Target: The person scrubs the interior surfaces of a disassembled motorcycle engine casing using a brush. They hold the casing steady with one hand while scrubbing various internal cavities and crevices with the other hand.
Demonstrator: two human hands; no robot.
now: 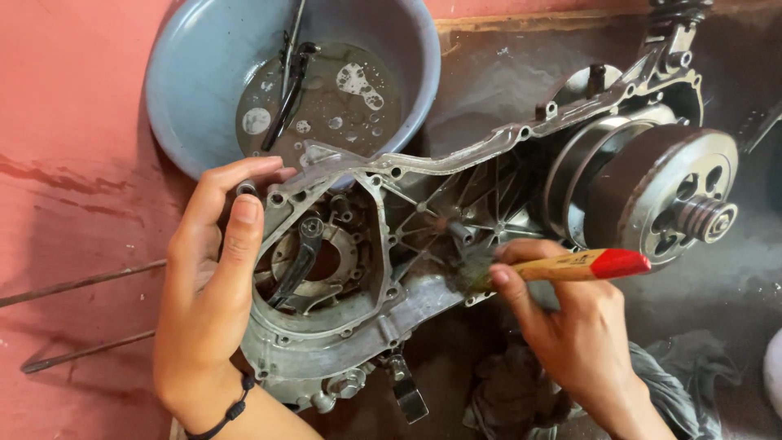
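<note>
Red floor; left hand (208, 301) fingers clasping engine casing (342, 269) rim, right hand (570, 326) fingers pinching paintbrush (562, 267).

The left hand (208, 281) blocks the engine casing's (358, 269) near end; the blue basin (195, 90) crowds behind. Bare red floor (81, 122) lies open leftward; the clutch drum (660, 195) bars the right.
</note>
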